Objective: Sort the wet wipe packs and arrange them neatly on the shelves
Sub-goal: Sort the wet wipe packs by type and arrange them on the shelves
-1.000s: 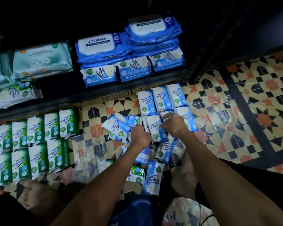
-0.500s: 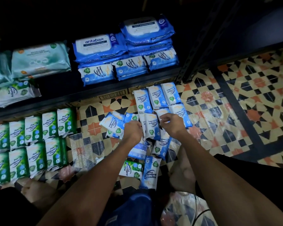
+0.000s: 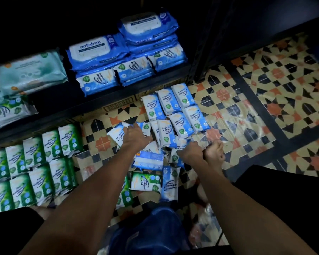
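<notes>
Gripping a blue pack (image 3: 120, 135) at the heap's ten o'clock edge, my left hand (image 3: 134, 138) curls its fingers over the wrapper. My right hand (image 3: 189, 152) sits at the heap's four o'clock with fingers curled down among the packs; whether its grip holds one, I cannot tell. A bare foot (image 3: 215, 153) touches that hand at three o'clock. Sorted blue packs (image 3: 179, 111) lie in rows at twelve o'clock on the tiled floor (image 3: 247, 111), green packs (image 3: 35, 166) at nine o'clock. Beyond, the shelf (image 3: 92, 103) carries stacked large packs (image 3: 98, 50).
</notes>
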